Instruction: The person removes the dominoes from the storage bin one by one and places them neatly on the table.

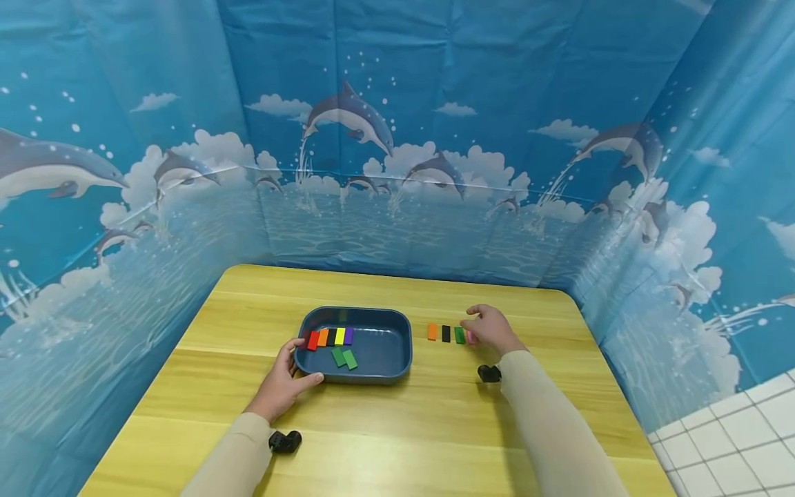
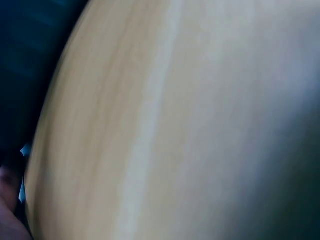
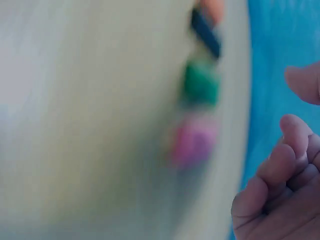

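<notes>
A dark blue rectangular tray (image 1: pixel 381 347) lies on the table, its lower left corner gripped by my left hand (image 1: pixel 279 388), fingers along the left rim and thumb at the front. Inside, red (image 1: pixel 313 341), orange, black, yellow and purple (image 1: pixel 348 336) domino-like blocks form a row, with two green blocks (image 1: pixel 350 359) below. To the right, orange (image 1: pixel 431 332), black (image 1: pixel 446 334), green (image 1: pixel 459 335) and pink (image 3: pixel 194 142) blocks line up on the table. Over the pink one hovers my right hand (image 1: pixel 495 331), fingers loosely bent, holding nothing. The left wrist view is blurred.
The yellow wood-grain table (image 1: pixel 385 442) has rounded far corners. Blue dolphin-print curtains (image 1: pixel 397 228) surround its back and sides. White tiles (image 1: pixel 733 435) show at the lower right. Each wrist wears a small black camera (image 1: pixel 286 442).
</notes>
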`<state>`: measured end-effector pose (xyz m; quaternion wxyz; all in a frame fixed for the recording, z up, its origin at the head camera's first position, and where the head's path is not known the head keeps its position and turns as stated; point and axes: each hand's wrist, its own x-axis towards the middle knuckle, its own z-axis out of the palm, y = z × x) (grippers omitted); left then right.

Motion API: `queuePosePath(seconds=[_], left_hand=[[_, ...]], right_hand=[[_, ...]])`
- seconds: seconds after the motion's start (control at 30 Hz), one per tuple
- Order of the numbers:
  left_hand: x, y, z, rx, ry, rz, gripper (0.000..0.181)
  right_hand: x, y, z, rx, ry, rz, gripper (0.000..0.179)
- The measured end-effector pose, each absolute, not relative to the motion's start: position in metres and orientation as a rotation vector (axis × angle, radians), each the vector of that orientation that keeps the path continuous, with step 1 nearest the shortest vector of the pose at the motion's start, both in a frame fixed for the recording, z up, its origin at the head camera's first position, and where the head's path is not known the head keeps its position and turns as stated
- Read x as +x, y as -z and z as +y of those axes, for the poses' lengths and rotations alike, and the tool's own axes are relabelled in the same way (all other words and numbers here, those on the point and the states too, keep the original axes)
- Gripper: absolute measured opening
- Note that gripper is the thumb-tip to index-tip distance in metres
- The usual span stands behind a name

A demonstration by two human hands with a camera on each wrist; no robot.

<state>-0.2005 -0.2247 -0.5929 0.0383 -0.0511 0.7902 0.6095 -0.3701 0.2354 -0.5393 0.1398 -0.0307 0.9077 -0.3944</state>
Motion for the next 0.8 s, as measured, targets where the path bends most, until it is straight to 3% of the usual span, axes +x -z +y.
queuePosePath(seconds=[0.37,0.8], left_hand=[[-0.202,0.591,-0.223,-0.135,-1.921,2.385,0.088],[-0.202,0.590,-0.222,-0.142,-1.945,2.375,0.087]], right_hand=[[-0.364,0.493,0.121,-0.455,1.364,2.451,0.048],[-0.352,0.501,0.036,-0.531,1.418,2.226,0.049]])
